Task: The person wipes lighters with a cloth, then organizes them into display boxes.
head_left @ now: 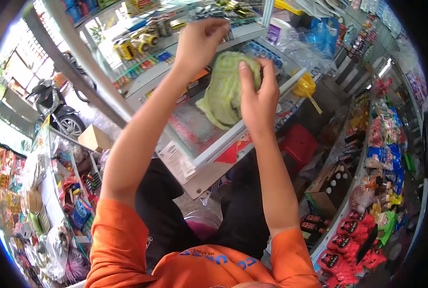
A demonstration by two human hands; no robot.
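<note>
A light green patterned cloth (223, 89) is bunched in my right hand (260, 96), its lower end hanging over the open glass-fronted drawer (204, 156). The thumb and fingers press into the cloth's right side. Higher up, my left hand (199, 45) is at the glass display shelf (245, 34), with its fingers curled together near the front edge. What the left fingers hold, if anything, is too small and blurred to name. Below the cloth, a clear plastic bag with pink parts (194, 122) lies in the drawer.
Yellow-and-black cans (124, 49) and rows of small goods fill the shelf on the left. A yellow bag (304, 86) hangs right of the drawer. Packaged snacks (379, 139) line the right side. A motorbike (55, 108) stands outside, near a cardboard box (95, 138).
</note>
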